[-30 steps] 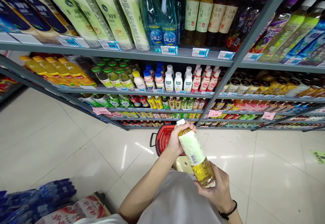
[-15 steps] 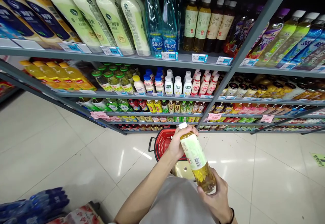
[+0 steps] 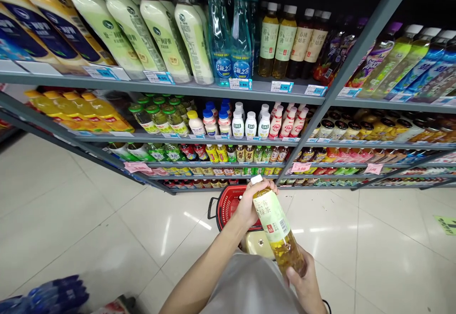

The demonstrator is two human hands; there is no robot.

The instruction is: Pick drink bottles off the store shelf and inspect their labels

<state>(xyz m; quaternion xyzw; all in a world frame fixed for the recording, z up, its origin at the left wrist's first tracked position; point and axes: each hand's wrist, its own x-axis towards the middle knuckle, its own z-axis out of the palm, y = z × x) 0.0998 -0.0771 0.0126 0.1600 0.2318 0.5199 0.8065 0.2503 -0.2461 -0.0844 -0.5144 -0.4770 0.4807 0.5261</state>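
Note:
A plastic bottle of yellow tea drink (image 3: 277,226) with a white cap and a pale green label lies tilted across my view. My left hand (image 3: 254,204) wraps around its upper part just below the cap. My right hand (image 3: 302,278) cups the lower end, with the fingers against the bottle's base. A red shopping basket (image 3: 228,204) with a black handle hangs below my left hand, partly hidden by it. A pale gold object (image 3: 258,243) sits just under the bottle, and I cannot tell what it is.
Grey metal shelves (image 3: 171,88) ahead hold rows of bottled drinks with price tags. Glossy pale floor tiles (image 3: 74,219) spread on both sides. Blue-wrapped packs (image 3: 53,295) sit at the lower left. My grey shirt (image 3: 249,288) fills the bottom middle.
The bottle has turned in my hands, bringing its label's printed front into view. The shelves have shifted slightly lower in view, and the blue packs at the lower left show less.

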